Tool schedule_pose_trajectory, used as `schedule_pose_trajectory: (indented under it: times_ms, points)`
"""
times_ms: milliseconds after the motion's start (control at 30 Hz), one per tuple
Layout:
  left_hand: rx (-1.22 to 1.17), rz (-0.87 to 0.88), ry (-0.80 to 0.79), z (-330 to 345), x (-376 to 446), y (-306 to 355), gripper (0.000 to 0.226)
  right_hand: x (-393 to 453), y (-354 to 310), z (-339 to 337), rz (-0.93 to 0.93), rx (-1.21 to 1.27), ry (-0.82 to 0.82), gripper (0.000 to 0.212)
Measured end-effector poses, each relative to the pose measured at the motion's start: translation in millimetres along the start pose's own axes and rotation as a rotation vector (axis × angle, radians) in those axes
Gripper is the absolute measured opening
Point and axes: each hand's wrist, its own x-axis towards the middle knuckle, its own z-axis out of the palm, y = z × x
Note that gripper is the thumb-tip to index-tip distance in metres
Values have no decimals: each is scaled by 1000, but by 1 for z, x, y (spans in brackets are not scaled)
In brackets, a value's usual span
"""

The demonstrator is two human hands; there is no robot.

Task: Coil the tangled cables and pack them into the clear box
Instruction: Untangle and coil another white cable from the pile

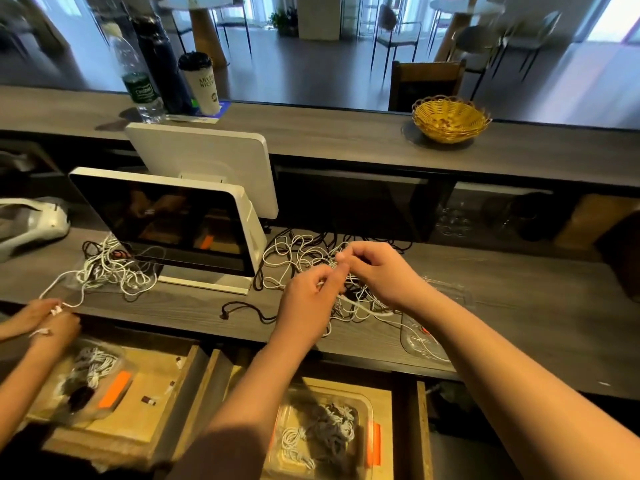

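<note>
A tangle of white and black cables (298, 258) lies on the dark counter in front of me. My left hand (311, 303) and my right hand (377, 271) meet above the tangle, each pinching a white cable between fingertips. A clear box (360, 410) with an orange latch sits in the open drawer below me and holds several coiled white and dark cables. A clear lid (422, 341) lies on the counter under my right forearm.
A white dual-screen terminal (180, 216) stands left of the tangle. At far left another person's hands (52, 320) work on a second cable pile (110, 268), with another clear box (90, 379) in their drawer. Bottles, a cup and a wicker basket (450, 119) stand on the upper ledge.
</note>
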Motion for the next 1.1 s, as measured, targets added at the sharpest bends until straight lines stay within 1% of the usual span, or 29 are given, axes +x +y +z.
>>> schedule_pose_trajectory:
  times_ms: [67, 133, 200, 267, 300, 367, 400, 433, 500, 533, 600, 667, 767, 833, 933, 1033, 1100]
  points:
    - [-116, -26, 16, 2, -3, -4, 45, -4, 4, 0, -4, 22, 10, 26]
    - [-212, -66, 66, 2, -7, -9, 36, -5, 14, 3, 21, -17, 20, 24]
    - [-287, -81, 125, 0, -10, -10, 32, -2, 37, 3, 59, -195, 51, 22]
    - [-286, -63, 163, -4, -13, -9, 34, 3, 70, 1, 133, -413, 44, 20]
    - [-278, -47, 172, -6, -14, -9, 35, 5, 88, 0, 194, -479, 34, 21]
    - [-278, -31, 175, -11, -15, -7, 38, 8, 116, -5, 328, -496, 41, 22]
    - [-280, -32, 173, -14, -15, -7, 40, 8, 126, -8, 390, -450, 49, 21]
    - [-276, -36, 164, -17, -14, -8, 40, 9, 132, -10, 451, -346, 61, 20]
    - [-240, -54, 139, -21, -15, -11, 41, 10, 139, -16, 547, 13, 140, 16]
    - [-220, -69, 129, -23, -16, -14, 41, 11, 139, -20, 558, 180, 212, 12]
    - [-182, -111, 125, -26, -19, -23, 41, 17, 136, -28, 522, 392, 364, 7]
    - [-132, -143, 126, -28, -22, -31, 42, 24, 124, -37, 457, 492, 452, 8]
    - [-82, -156, 125, -31, -20, -37, 42, 32, 96, -56, 333, 574, 491, 11]
    - [-8, -175, 131, -31, -18, -41, 43, 34, 75, -70, 256, 620, 491, 14]
    - [124, -172, 168, -33, -12, -47, 44, 36, 47, -87, 144, 609, 491, 18]
    - [172, -174, 195, -34, -4, -49, 42, 35, 26, -94, 38, 531, 483, 21]
    - [189, -189, 195, -33, -1, -50, 41, 31, 19, -93, 3, 444, 457, 23]
